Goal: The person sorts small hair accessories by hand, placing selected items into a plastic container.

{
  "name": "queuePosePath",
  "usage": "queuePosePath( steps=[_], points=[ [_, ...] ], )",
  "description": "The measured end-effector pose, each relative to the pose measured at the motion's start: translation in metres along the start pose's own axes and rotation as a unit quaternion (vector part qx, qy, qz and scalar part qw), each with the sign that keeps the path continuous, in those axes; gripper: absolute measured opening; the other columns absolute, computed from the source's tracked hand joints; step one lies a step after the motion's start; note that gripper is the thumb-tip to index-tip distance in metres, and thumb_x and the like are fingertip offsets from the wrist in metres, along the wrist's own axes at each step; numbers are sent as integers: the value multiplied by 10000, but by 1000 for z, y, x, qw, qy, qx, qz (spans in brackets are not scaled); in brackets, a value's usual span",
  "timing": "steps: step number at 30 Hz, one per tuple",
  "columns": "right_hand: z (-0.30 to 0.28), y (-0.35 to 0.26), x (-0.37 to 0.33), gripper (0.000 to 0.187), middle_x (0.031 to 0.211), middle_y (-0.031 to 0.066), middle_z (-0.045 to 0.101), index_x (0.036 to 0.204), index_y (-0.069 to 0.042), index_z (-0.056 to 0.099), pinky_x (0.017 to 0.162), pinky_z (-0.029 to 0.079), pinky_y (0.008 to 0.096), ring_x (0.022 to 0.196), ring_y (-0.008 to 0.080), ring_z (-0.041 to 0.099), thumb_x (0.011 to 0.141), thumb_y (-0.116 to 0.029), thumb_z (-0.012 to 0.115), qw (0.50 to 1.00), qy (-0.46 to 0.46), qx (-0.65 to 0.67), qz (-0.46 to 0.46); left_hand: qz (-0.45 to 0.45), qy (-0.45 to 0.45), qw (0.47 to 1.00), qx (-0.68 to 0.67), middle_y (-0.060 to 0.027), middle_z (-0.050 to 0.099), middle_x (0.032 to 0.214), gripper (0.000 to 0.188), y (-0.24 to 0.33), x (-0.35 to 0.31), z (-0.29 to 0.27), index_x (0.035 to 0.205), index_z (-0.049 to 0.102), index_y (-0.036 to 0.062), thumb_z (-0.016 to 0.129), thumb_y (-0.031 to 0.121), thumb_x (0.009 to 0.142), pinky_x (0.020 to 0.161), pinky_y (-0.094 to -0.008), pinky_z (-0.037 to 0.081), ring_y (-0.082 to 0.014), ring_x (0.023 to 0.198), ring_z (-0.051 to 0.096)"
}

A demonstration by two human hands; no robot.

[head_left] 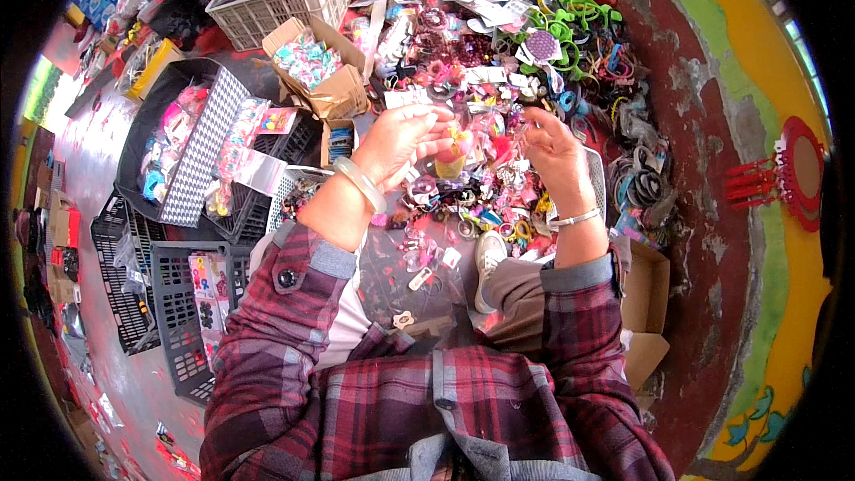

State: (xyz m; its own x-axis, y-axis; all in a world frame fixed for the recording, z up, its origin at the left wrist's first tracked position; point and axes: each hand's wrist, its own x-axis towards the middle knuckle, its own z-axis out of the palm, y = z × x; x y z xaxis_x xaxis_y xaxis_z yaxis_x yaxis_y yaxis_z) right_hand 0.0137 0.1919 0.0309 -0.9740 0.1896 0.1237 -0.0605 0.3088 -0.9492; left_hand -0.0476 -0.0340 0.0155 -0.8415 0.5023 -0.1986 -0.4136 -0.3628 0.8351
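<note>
My left hand (403, 144), with a pale bangle at its wrist, reaches over a heap of small hair accessories (499, 187). Its fingers are bent around the top of a small clear plastic bag (451, 158) with something yellow inside. To the right, my right hand (559, 153) is raised above the same heap, apart from the left. Thumb and fingers there are curled together; whatever they may hold is too small to make out. Pink, red, white and yellow pieces fill the heap, partly in a white basket (598, 180).
Green headbands (574, 22) and dark hair bands lie at the back right. Cardboard boxes (334, 71), a beige crate (280, 9) and black plastic crates (183, 321) stand on the left. An open carton (646, 289) is by my right arm, near the painted wall.
</note>
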Motion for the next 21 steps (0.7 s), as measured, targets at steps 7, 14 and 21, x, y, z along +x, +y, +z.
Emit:
queuePosePath(
  steps=[7,14,21],
  points=[
    [-8,5,8,101,650,7,600,733,7,635,560,438,210,572,69,531,780,-53,568,996,71,-5,44,-1,-10,1000,-11,-148,571,1031,243,2,-1,-1,1051,538,-58,459,125,911,817,-309,500,-201,935,578],
    [-6,11,6,270,731,30,632,982,9,593,568,445,233,658,83,564,759,-122,669,989,44,-131,53,-6,-7,1000,-16,-151,574,1013,241,2,-2,3,1046,535,-64,463,120,908,813,-305,505,-205,925,584],
    [26,-14,-5,297,903,21,642,1042,-7,620,585,419,202,711,76,557,770,-110,676,974,-69,183,115,-17,-28,999,-24,-159,583,1022,248,-4,-3,4,1061,534,-63,463,118,907,819,-293,503,-215,946,587]
  ],
)
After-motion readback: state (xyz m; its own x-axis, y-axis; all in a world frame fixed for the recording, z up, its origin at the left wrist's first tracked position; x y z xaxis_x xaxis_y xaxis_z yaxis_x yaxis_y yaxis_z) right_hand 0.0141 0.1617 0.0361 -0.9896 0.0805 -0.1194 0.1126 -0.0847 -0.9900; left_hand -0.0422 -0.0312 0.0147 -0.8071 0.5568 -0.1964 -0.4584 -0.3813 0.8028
